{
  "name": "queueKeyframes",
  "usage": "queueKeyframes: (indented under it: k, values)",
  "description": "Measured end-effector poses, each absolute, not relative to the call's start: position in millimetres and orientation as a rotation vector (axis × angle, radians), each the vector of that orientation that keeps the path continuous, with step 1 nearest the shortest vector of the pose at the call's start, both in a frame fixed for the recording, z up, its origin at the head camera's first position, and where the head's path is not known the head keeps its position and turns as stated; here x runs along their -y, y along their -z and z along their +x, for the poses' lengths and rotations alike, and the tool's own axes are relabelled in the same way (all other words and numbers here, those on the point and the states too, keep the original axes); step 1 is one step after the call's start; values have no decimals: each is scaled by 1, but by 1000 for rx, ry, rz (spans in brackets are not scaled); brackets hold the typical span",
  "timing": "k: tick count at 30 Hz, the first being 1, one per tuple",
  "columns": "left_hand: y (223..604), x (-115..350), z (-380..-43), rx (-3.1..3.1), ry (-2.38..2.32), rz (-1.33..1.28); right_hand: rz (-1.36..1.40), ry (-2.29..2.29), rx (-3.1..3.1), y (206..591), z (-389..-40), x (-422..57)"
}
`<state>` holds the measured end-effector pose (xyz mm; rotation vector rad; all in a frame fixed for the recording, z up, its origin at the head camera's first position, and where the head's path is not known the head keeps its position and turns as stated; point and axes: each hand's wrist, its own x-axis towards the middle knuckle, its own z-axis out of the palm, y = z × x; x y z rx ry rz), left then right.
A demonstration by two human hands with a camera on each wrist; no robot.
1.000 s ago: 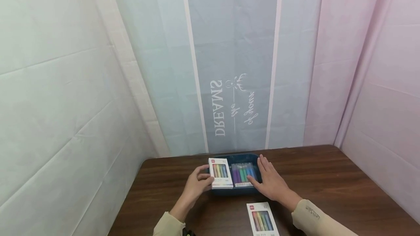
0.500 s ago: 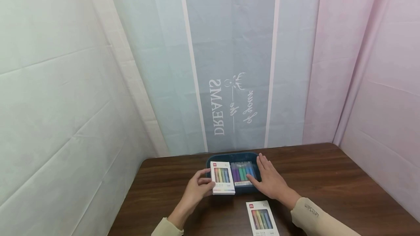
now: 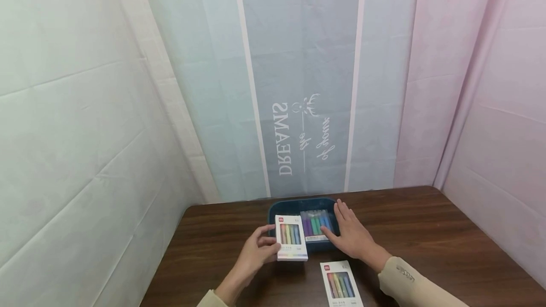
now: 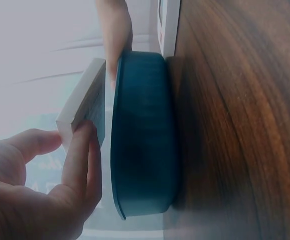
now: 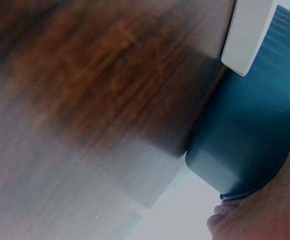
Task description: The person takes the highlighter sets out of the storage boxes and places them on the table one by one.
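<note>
In the head view my left hand (image 3: 255,254) pinches a white box of coloured pens (image 3: 292,253) by its left edge. The box is tilted over the front left of a dark blue plastic basket (image 3: 294,204). From the left wrist view, thumb and fingers hold the box's end, raised beside the basket's rim (image 4: 117,115). Inside the basket, on the right, lies a clear pack of purple, green and blue pens (image 3: 314,227). My right hand (image 3: 352,237) rests along the basket's right rim with straight fingers, its thumb reaching over the pack.
A second white box of coloured pens (image 3: 340,284) lies on the brown wooden table (image 3: 409,236), in front of the basket and near the right forearm. Printed cloth (image 3: 307,70) hangs behind the table's far edge, with pale cloth walls on both sides.
My left hand has drawn the white box toward me and slightly right, from over the basket's left part to its front edge. The right hand has stayed nearly still.
</note>
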<state>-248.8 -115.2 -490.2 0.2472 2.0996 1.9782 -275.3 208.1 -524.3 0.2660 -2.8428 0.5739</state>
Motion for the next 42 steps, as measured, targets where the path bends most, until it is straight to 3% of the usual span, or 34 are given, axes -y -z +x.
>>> queueKeyframes:
  k: [42]
  values:
    - [507, 117, -211, -1969, -1992, 270, 262, -562, 2833, 529, -278, -210]
